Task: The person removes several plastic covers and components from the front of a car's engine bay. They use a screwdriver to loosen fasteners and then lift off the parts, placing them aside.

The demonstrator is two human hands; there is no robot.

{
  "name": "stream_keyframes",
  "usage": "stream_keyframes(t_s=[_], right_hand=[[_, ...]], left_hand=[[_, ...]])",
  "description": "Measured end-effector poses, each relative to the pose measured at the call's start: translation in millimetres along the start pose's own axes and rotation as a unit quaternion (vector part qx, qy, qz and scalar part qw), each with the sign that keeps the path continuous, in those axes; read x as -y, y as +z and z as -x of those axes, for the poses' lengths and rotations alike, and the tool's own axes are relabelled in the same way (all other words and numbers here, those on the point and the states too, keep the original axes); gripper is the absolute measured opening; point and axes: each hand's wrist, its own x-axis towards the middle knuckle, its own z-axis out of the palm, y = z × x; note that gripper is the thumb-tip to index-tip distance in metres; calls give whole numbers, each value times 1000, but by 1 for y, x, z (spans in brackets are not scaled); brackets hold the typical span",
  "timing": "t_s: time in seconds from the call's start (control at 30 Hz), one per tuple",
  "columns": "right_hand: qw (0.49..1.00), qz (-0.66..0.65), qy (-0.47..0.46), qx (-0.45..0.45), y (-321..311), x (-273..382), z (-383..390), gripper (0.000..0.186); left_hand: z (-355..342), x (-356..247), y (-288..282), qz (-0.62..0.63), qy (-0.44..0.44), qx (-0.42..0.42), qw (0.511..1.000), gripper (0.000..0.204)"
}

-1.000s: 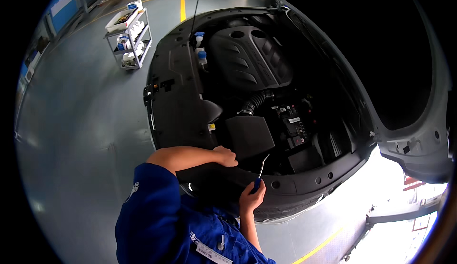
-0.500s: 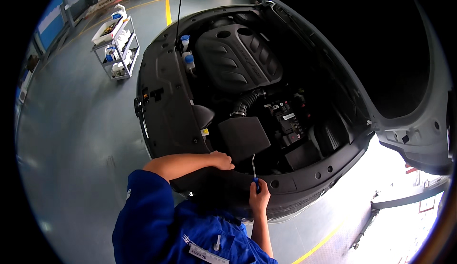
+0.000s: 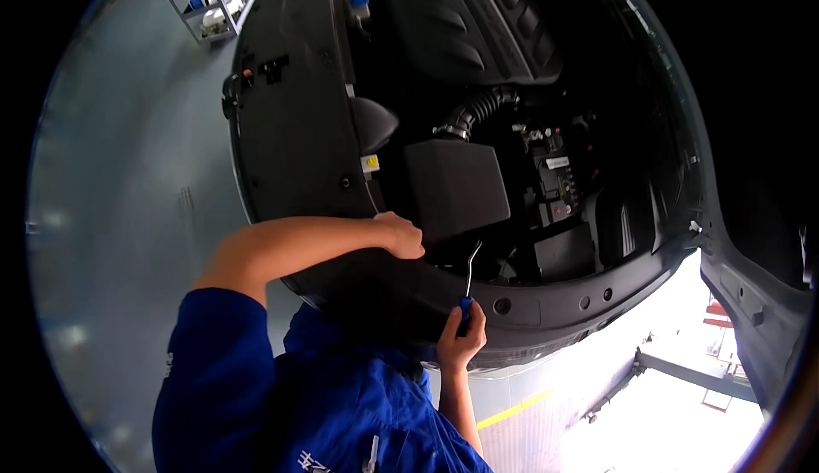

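Note:
My left hand (image 3: 399, 235) reaches over the black front trim of the engine bay, its fingers curled down beside the near left corner of the black air filter box (image 3: 459, 185). The fingertips and whatever they grip are hidden. In my right hand (image 3: 464, 334) is a trim clip remover (image 3: 469, 278) with a blue handle and a thin, bent metal shaft. Its shaft points away from me over the dark gap between the near bodywork edge and the box. The tip shows against the gap, and I cannot tell whether it touches anything.
Beyond the box lie a ribbed intake hose (image 3: 485, 110), the engine cover (image 3: 465, 25) and a battery (image 3: 556, 179). A blue-capped reservoir (image 3: 359, 0) stands near the front panel. The raised hood (image 3: 759, 132) overhangs the right. A tool cart (image 3: 207, 4) stands at far left.
My view has tilted down and nearer, so the engine bay sits higher and larger. The tool's tip now shows slightly away from the box's edge. Both hands remain near the same place.

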Motion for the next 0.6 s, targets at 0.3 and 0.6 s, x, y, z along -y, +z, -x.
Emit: stream_keyframes(t_s=[0.3,0.6], right_hand=[[998,51,15,39,2,0,-12,28],[997,43,41,58,1,4,-23,26]], left_hand=[[-15,17,11,25,30,-3,999,49],[-21,17,15,21,81,-80,993,50]])
